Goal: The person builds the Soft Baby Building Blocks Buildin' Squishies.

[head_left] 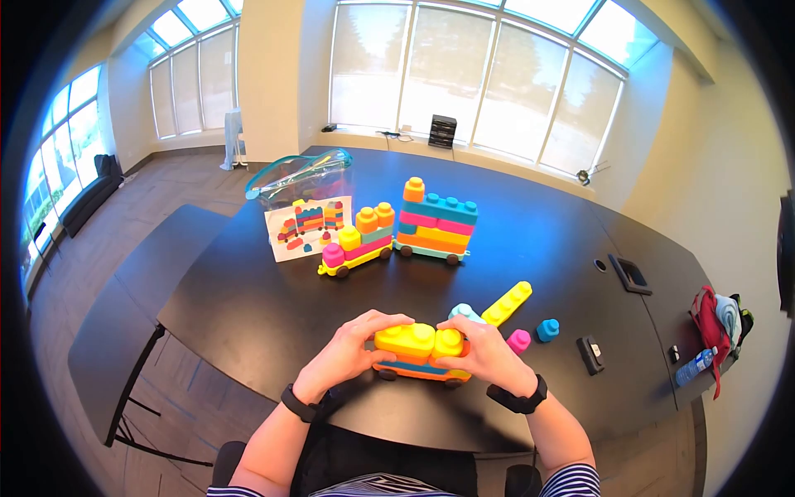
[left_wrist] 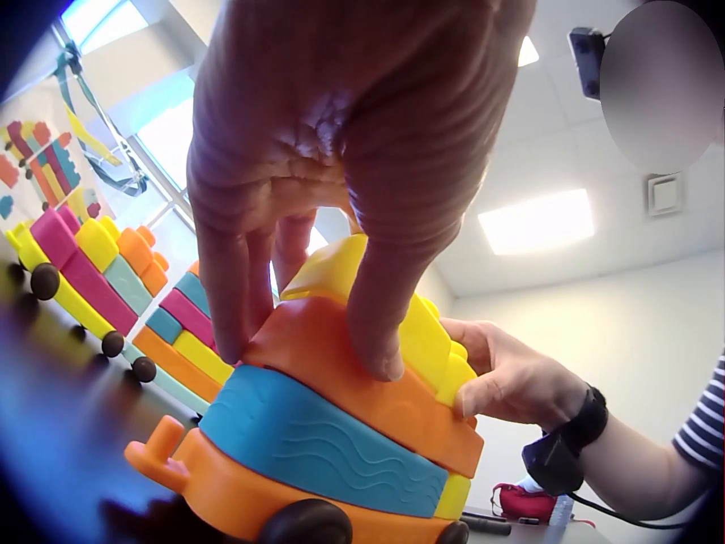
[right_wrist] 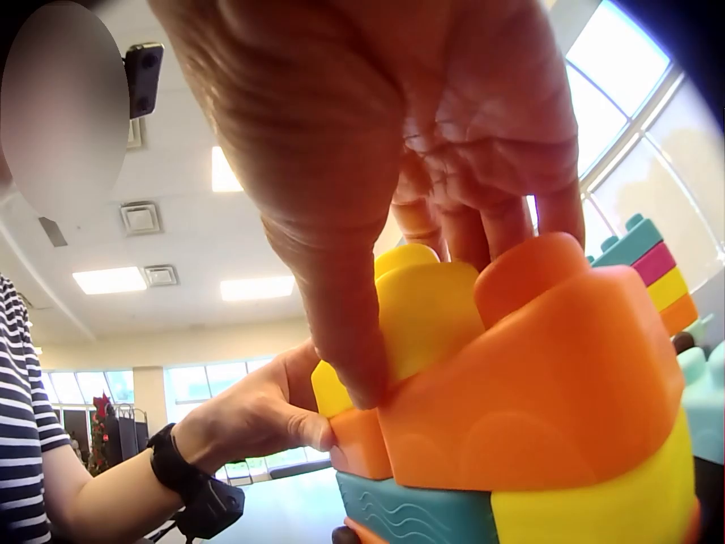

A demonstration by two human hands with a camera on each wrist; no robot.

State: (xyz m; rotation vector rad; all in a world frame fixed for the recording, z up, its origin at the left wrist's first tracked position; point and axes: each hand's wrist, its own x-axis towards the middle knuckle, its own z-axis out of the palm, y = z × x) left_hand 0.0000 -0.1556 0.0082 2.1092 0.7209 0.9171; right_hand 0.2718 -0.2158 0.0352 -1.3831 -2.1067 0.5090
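Note:
Both hands are at a toy block wagon on the near side of the table. Its orange wheeled base carries a blue block with wavy lines, and orange blocks above. A long yellow block and a small yellow block sit side by side on top. My left hand grips the wagon's left end, thumb on the orange layer and fingers round the far side. My right hand pinches the small yellow block between thumb and fingers, the thumb tip near the orange block's top edge.
Two built block wagons, one with a yellow base and a taller one, stand farther back beside a picture card and clear bag. Right of the hands lie loose yellow, pink and blue blocks and a black case.

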